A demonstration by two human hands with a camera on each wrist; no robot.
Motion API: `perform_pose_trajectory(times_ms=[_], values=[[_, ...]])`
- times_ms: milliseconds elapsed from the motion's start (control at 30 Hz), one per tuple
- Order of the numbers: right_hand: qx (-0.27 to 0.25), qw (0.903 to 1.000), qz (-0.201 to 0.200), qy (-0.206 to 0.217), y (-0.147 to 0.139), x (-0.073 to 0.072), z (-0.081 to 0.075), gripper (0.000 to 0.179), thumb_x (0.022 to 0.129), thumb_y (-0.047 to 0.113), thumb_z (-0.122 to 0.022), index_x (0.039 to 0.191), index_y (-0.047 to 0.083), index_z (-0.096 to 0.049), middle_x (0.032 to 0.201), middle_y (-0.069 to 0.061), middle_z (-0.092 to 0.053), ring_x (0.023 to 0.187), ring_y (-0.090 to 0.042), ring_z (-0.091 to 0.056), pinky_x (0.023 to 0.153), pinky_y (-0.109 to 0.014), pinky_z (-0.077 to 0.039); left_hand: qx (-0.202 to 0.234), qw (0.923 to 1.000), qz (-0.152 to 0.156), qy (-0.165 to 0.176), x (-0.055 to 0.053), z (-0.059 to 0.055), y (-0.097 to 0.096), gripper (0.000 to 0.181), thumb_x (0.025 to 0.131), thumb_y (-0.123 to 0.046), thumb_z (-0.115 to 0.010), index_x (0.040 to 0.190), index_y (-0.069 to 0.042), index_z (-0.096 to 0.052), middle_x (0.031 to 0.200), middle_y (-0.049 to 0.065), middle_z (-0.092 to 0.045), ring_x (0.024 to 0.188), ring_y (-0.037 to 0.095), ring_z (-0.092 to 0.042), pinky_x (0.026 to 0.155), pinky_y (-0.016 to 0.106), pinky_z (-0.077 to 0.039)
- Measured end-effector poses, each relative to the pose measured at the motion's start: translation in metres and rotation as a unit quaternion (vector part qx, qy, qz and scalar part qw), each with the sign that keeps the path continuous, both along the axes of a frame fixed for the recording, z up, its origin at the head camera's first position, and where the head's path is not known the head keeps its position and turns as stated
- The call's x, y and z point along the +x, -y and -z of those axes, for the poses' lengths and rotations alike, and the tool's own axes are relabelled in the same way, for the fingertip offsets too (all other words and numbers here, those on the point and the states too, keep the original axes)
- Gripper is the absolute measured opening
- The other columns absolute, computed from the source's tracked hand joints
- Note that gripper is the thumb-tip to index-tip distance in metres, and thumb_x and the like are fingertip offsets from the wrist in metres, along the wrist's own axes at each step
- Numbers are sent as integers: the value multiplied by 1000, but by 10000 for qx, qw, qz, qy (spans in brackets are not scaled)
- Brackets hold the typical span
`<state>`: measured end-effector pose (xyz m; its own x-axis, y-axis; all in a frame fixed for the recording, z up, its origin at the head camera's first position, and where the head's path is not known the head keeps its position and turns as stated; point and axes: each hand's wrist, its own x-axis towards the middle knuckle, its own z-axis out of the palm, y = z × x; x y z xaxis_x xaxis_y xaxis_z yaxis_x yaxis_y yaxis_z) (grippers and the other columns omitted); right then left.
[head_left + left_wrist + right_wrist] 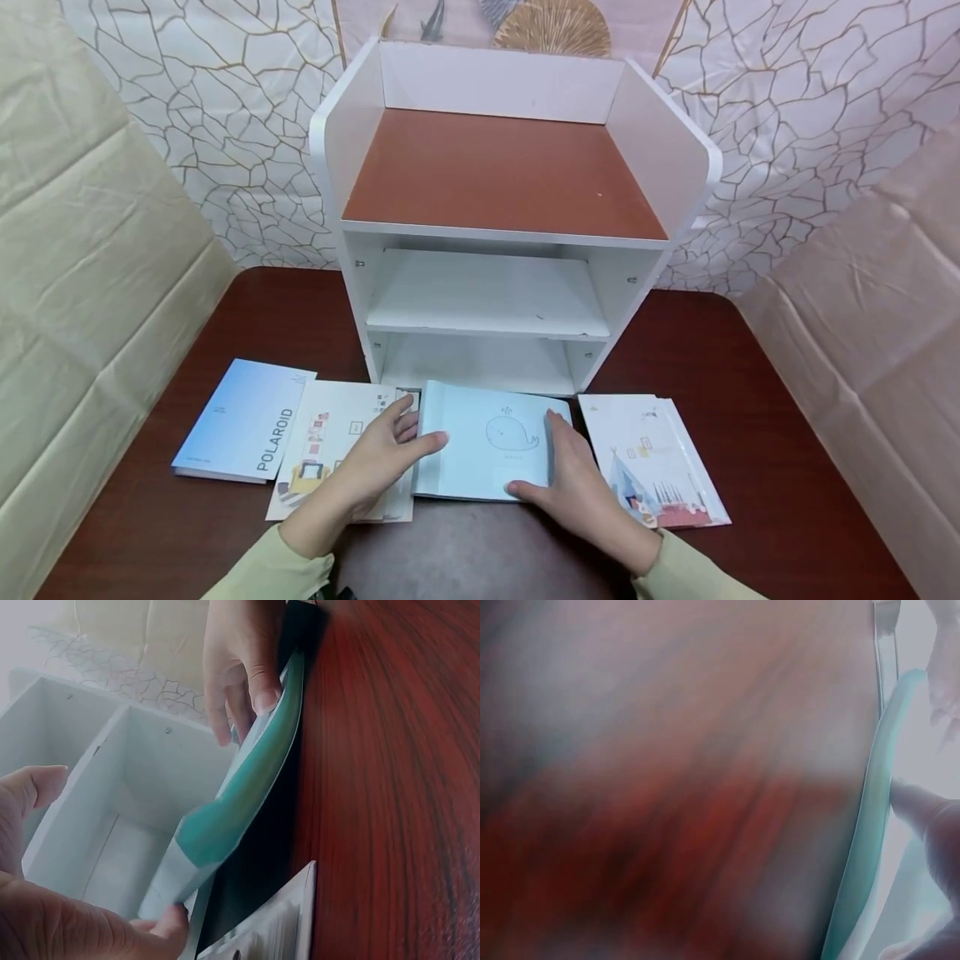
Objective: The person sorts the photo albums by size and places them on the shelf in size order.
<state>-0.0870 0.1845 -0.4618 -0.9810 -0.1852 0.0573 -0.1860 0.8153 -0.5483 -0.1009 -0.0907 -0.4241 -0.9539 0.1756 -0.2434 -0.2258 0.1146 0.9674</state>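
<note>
A light blue book (480,458) with a line-drawn whale on its cover lies in front of the white shelf unit. My left hand (390,450) is at its left side, thumb tip over the cover and the other fingers spread away from it above a white booklet. On the right part of the cover rests my right hand (566,479), fingers along the right edge and thumb near the front edge. In the left wrist view the book (255,772) shows a teal page edge that bends upward towards my left thumb. The right thumb (922,810) touches the cover's edge.
The white shelf unit (487,235) with a brown top stands right behind the book. To the left lie a white illustrated booklet (330,425) and a blue book marked POLAROID (247,417). White illustrated booklets (645,450) lie at right on the dark red table (787,500).
</note>
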Motion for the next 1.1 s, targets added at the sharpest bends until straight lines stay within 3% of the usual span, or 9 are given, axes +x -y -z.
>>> perform_pose_trajectory(times_ms=[167, 300, 367, 500, 567, 700, 833, 967, 1100], values=[[26, 9999, -29, 150, 0, -1, -1, 115, 70, 48, -85, 150, -5, -21, 151, -28, -26, 139, -40, -25, 111, -51, -25, 287, 9994, 201, 21, -1, 0, -4, 86, 85, -25, -76, 148, 6, -25, 142, 28, -41, 129, 37, -44, 100, 45, -43], [-34, 9995, -93, 290, 2, -3, -2, 115, 69, 49, -85, 150, -4, -22, 151, -27, -27, 139, -39, -25, 111, -51, -26, 644, 9967, 485, 20, 2, 2, -10, 79, 86, -17, -74, 146, 0, -26, 137, 22, -46, 115, 31, -56, 87, 39, -52], [-97, 9992, -120, 365, 3, -4, -4, 115, 69, 49, -85, 150, -3, -22, 152, -26, -27, 139, -39, -25, 111, -51, -26, 488, 9974, 521, -129, 3, 4, -14, 78, 86, -14, -74, 146, -3, -24, 135, 21, -46, 108, 29, -59, 81, 38, -54], [-113, 9987, -128, 488, 3, -4, -9, 113, 69, 48, -85, 150, -1, -25, 152, -23, -30, 139, -36, -26, 111, -49, -26, -398, 9966, 443, -578, 6, 6, -19, 82, 88, -12, -71, 150, -7, -17, 135, 23, -44, 110, 29, -55, 89, 43, -49], [-216, 9981, -114, 562, 1, -5, -14, 110, 69, 47, -85, 149, -1, -27, 151, -21, -32, 139, -35, -28, 111, -49, -27, -588, 9952, 424, -656, 7, 7, -21, 82, 89, -11, -68, 151, -7, -14, 137, 23, -42, 114, 30, -51, 93, 45, -44], [-503, 9956, -104, 785, -4, -7, -26, 104, 74, 48, -81, 149, 0, -28, 150, -20, -34, 138, -33, -30, 110, -49, -29, -313, 9970, 301, -636, 11, 8, -21, 75, 92, -7, -62, 151, -11, -16, 140, 21, -39, 118, 32, -48, 94, 46, -44], [-738, 9926, -79, 960, -11, -7, -35, 99, 79, 50, -76, 151, 5, -25, 151, -17, -34, 137, -30, -34, 107, -47, -34, -138, 9970, -48, -765, 15, 6, -21, 64, 95, -7, -59, 149, -19, -27, 140, 14, -44, 115, 27, -51, 93, 43, -45], [-1224, 9879, -134, 947, -17, -6, -38, 97, 82, 43, -76, 152, 5, -21, 150, -19, -35, 136, -30, -37, 104, -45, -38, 57, 9944, -345, -996, 19, 0, -19, 54, 96, -8, -58, 143, -25, -37, 130, 8, -53, 106, 24, -56, 86, 40, -50], [-1664, 9827, -134, 797, -19, -6, -38, 95, 85, 35, -76, 152, 3, -16, 148, -20, -37, 135, -31, -39, 102, -46, -41, 453, 9898, -403, -1289, 21, -8, -17, 47, 97, -7, -57, 139, -23, -43, 121, 11, -58, 98, 26, -60, 76, 38, -55]])
